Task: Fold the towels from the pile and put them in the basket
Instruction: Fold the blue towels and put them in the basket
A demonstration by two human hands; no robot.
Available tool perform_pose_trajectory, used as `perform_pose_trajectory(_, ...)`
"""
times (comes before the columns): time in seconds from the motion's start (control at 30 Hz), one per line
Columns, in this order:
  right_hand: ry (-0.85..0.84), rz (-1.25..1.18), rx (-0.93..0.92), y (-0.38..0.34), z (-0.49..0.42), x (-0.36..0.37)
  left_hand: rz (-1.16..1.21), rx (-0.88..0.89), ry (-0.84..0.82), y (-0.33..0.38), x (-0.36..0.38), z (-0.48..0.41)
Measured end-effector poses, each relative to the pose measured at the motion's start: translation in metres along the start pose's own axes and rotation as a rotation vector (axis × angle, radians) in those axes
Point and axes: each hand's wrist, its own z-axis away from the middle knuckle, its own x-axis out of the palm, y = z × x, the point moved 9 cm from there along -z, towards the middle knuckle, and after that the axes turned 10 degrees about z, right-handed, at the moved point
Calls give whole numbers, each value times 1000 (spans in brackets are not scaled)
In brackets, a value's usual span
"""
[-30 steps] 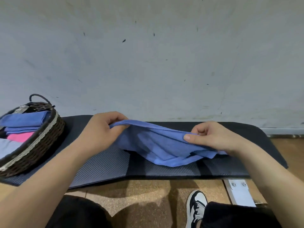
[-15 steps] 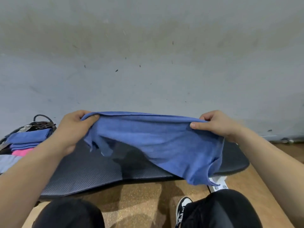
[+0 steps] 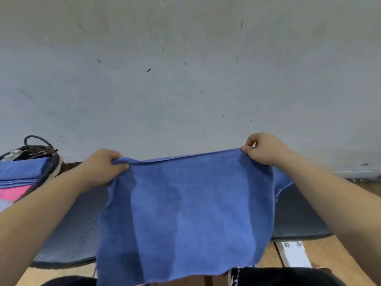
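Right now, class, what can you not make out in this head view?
- Basket: head view, cut off by the left edge; its towel count is unclear.
- Mat: head view, middle hidden behind the blue towel.
- Left hand: head view, fingertips hidden behind the towel's top edge.

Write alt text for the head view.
The left hand and right hand pinch the top corners of a blue towel, holding it spread above a dark mat. At far left, a basket holds folded towels; a grey wall stands behind.
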Motion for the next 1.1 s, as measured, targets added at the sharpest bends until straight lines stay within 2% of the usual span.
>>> perform_pose_trajectory(0.13,-37,56,38,-6,-57,88,-190,-22,-8,-48,28,-69)
perform_pose_trajectory(0.27,-99,87,92,4,-93,154,-222,-80,41,-83,47,-113)
perform_pose_trajectory(0.43,-15,86,74,-2,-103,174,-173,-110,235,-106,48,-131)
perform_pose_trajectory(0.53,64,103,-60,-31,-77,176,-268,-68,253,-95,56,-111)
perform_pose_trajectory(0.63,-62,72,-208,-73,-31,191,-242,33,143,-74,82,-70)
perform_pose_trajectory(0.73,-301,152,-300,-106,25,215,-286,-34,-103,-73,129,-17)
perform_pose_trajectory(0.83,-504,280,-302,-114,74,241,-347,-117,-248,-90,164,30)
perform_pose_trajectory(0.93,-488,337,-263,-115,96,257,-394,-103,-257,-107,175,46)
perform_pose_trajectory(1.1,-389,336,-216,-131,105,265,-416,8,-156,-126,160,46)
